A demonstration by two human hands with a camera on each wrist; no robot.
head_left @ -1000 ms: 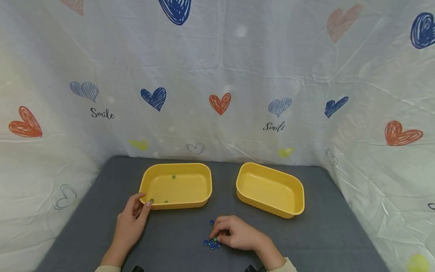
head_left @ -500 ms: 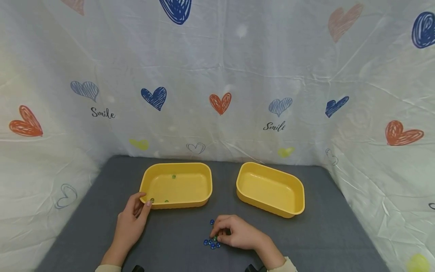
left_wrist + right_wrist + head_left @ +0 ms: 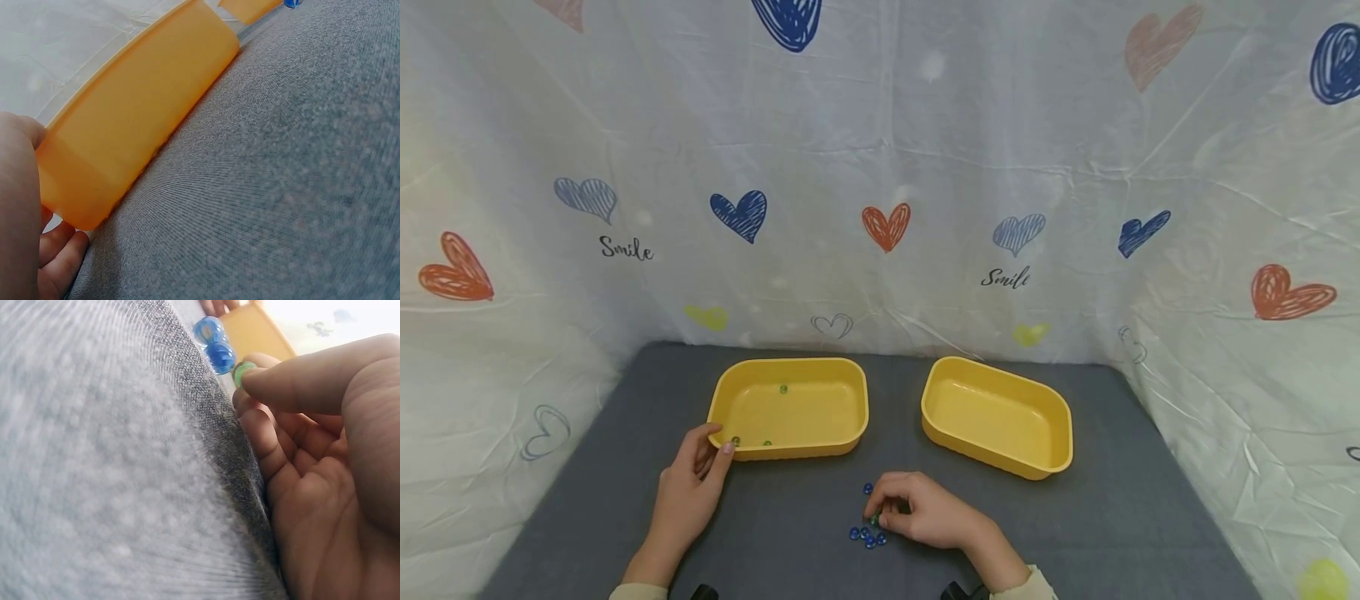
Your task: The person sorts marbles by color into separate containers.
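Note:
My left hand [image 3: 687,500] grips the near left corner of the left yellow tray [image 3: 808,417], its thumb at the front and its fingers round the side. Several green marbles [image 3: 783,389] lie spread inside that tray. Over the table's near middle, my right hand [image 3: 928,512] pinches a green marble [image 3: 242,375] between thumb and fingertips. Just below those fingertips is a small cluster of blue marbles [image 3: 865,534]. One more blue marble [image 3: 868,488] lies apart, beyond the fingers. The right wrist view shows two blue marbles [image 3: 220,357] close to the pinched one.
A second yellow tray [image 3: 992,412] stands at the back right, turned at an angle, with no marbles visible in it. Grey cloth [image 3: 790,533] covers the table. Behind the table hangs a white curtain [image 3: 940,167] printed with hearts.
The right hand has risen very slightly with the green marble, away from the blue cluster. The left hand and both trays stay as they were.

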